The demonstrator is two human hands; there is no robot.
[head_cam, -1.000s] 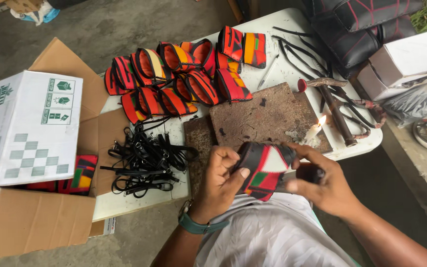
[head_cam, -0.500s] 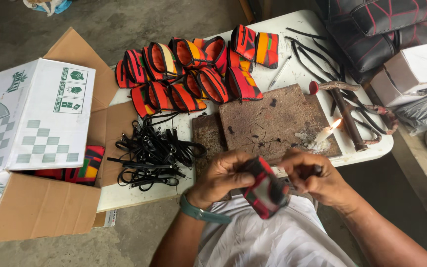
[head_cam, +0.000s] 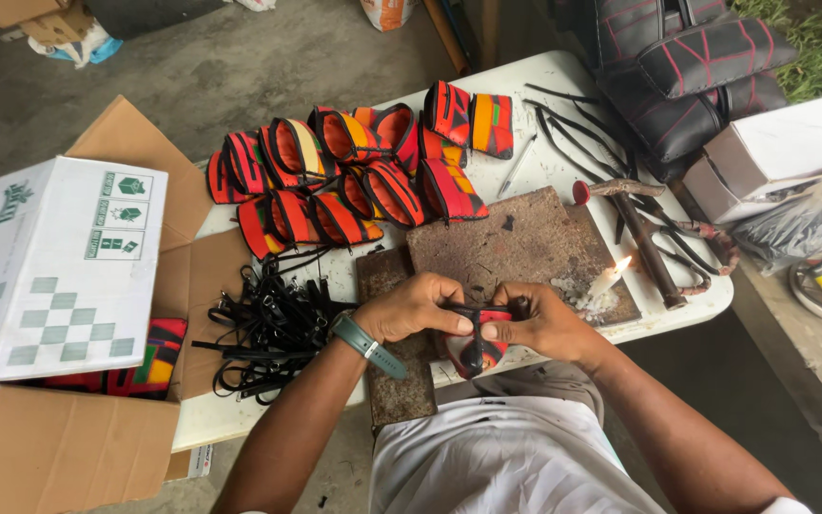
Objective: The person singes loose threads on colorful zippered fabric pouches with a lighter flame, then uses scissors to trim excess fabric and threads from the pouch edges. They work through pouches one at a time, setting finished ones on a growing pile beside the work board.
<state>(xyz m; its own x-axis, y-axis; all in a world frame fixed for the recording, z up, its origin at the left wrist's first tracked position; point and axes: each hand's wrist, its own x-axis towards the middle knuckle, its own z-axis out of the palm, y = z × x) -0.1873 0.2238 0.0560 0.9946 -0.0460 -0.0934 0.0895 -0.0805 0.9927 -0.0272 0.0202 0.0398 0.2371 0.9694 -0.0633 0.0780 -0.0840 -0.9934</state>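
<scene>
red and black, the small pouch (head_cam: pixel 477 341) sits pinched between both our hands at the near edge of the counter (head_cam: pixel 563 90). our left hand (head_cam: pixel 418 309) and right hand (head_cam: pixel 539 322) are each clamped on it. just beyond the pouch lies a brown board (head_cam: pixel 506 243) with a lit candle (head_cam: pixel 611 278); farther beyond, a heap of matching pouches (head_cam: pixel 354 171); left of it, black straps (head_cam: pixel 273 328).

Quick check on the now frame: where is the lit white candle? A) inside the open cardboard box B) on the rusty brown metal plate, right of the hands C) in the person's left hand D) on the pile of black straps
B: the lit white candle stands on the rusty brown metal plate, just right of the right hand; both hands hold a small red-and-black fabric pouch.
</scene>
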